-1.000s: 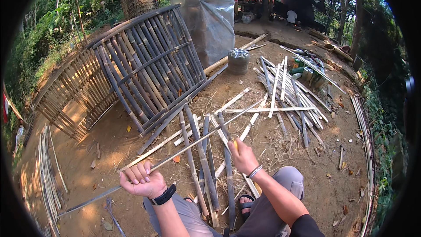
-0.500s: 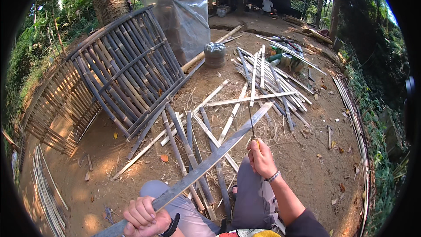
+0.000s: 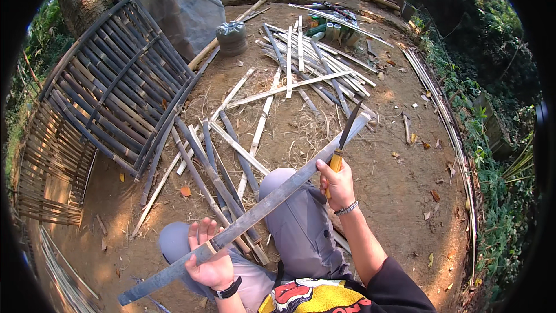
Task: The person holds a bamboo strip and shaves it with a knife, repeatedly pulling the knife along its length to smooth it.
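Observation:
A long grey-green bamboo slat [image 3: 255, 213] lies slantwise over my lap, its far end up at the right. My left hand [image 3: 211, 264] is turned palm up with the slat lying across it, thumb on one side and fingers loosely extended on the other. A paler node shows on the slat beside those fingers. In my right hand [image 3: 337, 182] is a knife [image 3: 350, 128] with a yellow handle, its dark blade pointing up and away. The blade is close to the slat's far end; whether they touch I cannot tell. My right thumb is against or very near the slat's edge.
Bamboo slats [image 3: 324, 75] lie heaped ahead, and dark bamboo pieces [image 3: 223, 179] lie before my knees. A bamboo slat frame [image 3: 116, 81] leans at left beside a woven panel [image 3: 52, 156]. A plastic container [image 3: 231, 37] stands ahead. Long thin strips [image 3: 449, 122] line the right side.
My left hand has gone from a fist over the slat to palm up beneath it. The slat has shifted up and right. The knife is now tilted right, and the view has turned right and down.

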The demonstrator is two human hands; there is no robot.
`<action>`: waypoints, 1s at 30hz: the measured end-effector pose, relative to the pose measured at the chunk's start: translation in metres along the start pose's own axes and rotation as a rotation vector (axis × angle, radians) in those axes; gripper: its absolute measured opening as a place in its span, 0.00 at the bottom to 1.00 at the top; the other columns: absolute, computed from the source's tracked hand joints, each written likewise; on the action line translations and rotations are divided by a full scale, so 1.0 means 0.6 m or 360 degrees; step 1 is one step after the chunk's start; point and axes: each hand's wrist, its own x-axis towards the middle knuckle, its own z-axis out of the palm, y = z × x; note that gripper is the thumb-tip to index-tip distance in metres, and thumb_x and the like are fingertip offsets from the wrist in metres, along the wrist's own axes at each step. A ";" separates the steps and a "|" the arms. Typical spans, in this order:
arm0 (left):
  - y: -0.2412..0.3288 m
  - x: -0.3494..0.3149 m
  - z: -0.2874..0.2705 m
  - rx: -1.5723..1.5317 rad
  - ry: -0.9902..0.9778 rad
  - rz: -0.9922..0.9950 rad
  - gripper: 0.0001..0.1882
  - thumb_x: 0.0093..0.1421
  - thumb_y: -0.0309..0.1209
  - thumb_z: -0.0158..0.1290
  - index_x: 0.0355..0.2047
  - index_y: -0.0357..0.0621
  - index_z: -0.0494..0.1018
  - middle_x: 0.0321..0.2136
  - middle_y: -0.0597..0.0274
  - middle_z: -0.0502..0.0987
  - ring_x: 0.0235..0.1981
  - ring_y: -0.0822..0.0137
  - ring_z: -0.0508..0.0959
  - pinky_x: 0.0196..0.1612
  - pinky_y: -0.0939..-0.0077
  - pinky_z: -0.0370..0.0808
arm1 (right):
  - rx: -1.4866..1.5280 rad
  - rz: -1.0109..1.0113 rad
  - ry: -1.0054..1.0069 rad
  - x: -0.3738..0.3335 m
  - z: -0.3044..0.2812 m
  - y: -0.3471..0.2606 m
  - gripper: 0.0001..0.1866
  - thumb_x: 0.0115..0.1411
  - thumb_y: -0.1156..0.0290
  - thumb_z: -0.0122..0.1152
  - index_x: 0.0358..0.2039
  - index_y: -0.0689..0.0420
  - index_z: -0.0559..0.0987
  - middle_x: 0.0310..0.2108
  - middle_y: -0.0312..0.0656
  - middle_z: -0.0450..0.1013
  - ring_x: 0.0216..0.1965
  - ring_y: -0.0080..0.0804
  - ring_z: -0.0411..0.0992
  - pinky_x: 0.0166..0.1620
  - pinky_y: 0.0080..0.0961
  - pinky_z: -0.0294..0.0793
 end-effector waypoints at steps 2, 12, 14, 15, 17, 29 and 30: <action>0.006 -0.019 -0.006 -0.0004 -0.0019 -0.0148 0.40 0.57 0.47 0.48 0.62 0.33 0.53 0.57 0.41 0.63 0.59 0.50 0.65 0.62 0.53 0.61 | 0.0050 0.0072 -0.0084 0.010 0.015 -0.006 0.13 0.55 0.71 0.66 0.32 0.57 0.69 0.19 0.30 0.65 0.13 0.14 0.61 0.13 0.15 0.62; 0.048 -0.096 0.185 0.2488 -0.1013 0.0305 0.33 0.44 0.34 0.64 0.50 0.33 0.69 0.46 0.43 0.73 0.47 0.45 0.73 0.52 0.57 0.69 | -0.0190 0.0088 -0.0389 0.019 0.046 -0.017 0.13 0.53 0.72 0.68 0.30 0.58 0.70 0.17 0.29 0.65 0.13 0.14 0.61 0.13 0.14 0.62; 0.014 -0.080 0.166 0.2926 -0.0959 0.0431 0.42 0.48 0.43 0.61 0.59 0.34 0.57 0.51 0.39 0.66 0.49 0.43 0.70 0.52 0.55 0.68 | -0.0212 0.0056 -0.0395 0.002 0.059 -0.013 0.14 0.52 0.72 0.69 0.31 0.58 0.70 0.17 0.29 0.66 0.12 0.13 0.60 0.13 0.14 0.61; -0.012 -0.065 0.173 0.3188 -0.0766 0.0378 0.44 0.50 0.43 0.61 0.62 0.39 0.55 0.47 0.41 0.67 0.46 0.44 0.71 0.48 0.54 0.70 | -0.0231 0.0040 -0.0390 -0.004 0.066 -0.005 0.14 0.52 0.72 0.69 0.31 0.58 0.70 0.17 0.29 0.66 0.12 0.13 0.60 0.13 0.14 0.60; -0.069 -0.041 0.142 0.3404 -0.0710 0.0021 0.45 0.55 0.47 0.56 0.67 0.47 0.47 0.45 0.41 0.68 0.44 0.42 0.73 0.45 0.52 0.72 | -0.0277 -0.0024 -0.0343 -0.010 0.065 0.003 0.14 0.52 0.72 0.69 0.31 0.58 0.70 0.18 0.30 0.66 0.13 0.12 0.60 0.13 0.13 0.59; -0.103 -0.029 0.076 0.3320 -0.0766 -0.0086 0.35 0.65 0.44 0.46 0.67 0.48 0.46 0.21 0.45 0.76 0.19 0.43 0.77 0.21 0.49 0.73 | -0.1728 -0.0920 -0.0948 -0.065 -0.036 -0.022 0.17 0.59 0.60 0.59 0.44 0.57 0.71 0.32 0.49 0.74 0.33 0.48 0.75 0.36 0.38 0.74; -0.103 -0.028 0.071 0.3298 -0.0785 -0.0110 0.35 0.65 0.44 0.45 0.67 0.50 0.45 0.22 0.44 0.76 0.19 0.43 0.77 0.21 0.49 0.73 | -0.1742 -0.0800 -0.0997 -0.075 -0.037 -0.027 0.17 0.59 0.60 0.60 0.43 0.57 0.72 0.31 0.48 0.73 0.33 0.48 0.75 0.36 0.38 0.74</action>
